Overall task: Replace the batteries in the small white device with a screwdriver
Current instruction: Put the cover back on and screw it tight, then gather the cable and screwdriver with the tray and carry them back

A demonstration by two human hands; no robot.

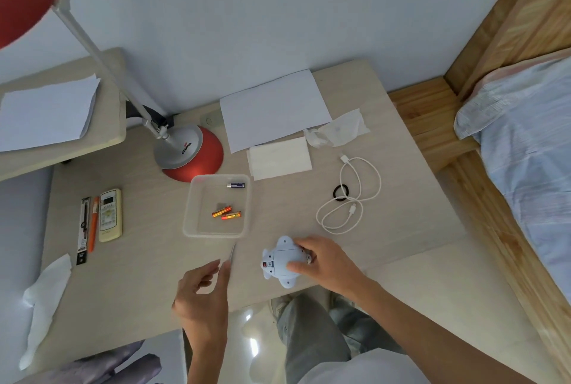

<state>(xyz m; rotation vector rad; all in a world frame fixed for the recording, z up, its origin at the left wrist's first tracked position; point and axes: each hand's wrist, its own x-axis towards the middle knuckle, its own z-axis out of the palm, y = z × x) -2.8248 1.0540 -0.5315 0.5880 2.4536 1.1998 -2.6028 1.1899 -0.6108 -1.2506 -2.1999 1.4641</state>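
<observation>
The small white device [282, 261], shaped like a little animal, lies underside up near the table's front edge. My right hand [324, 263] grips its right side with thumb and fingers. My left hand [204, 291] hovers to its left and pinches a thin metal screwdriver [232, 252] whose tip points up toward the tray. A clear plastic tray [216, 232] stands just behind; inside lie two orange-red batteries [227, 213] and one blue-silver battery [236, 185].
A red desk lamp [191, 153] stands behind the tray. A remote control [110, 215], an orange pen and a black strip lie at left. A white cable [349, 195], a black ring, papers [273, 108] and tissues sit at back right. A bed is at right.
</observation>
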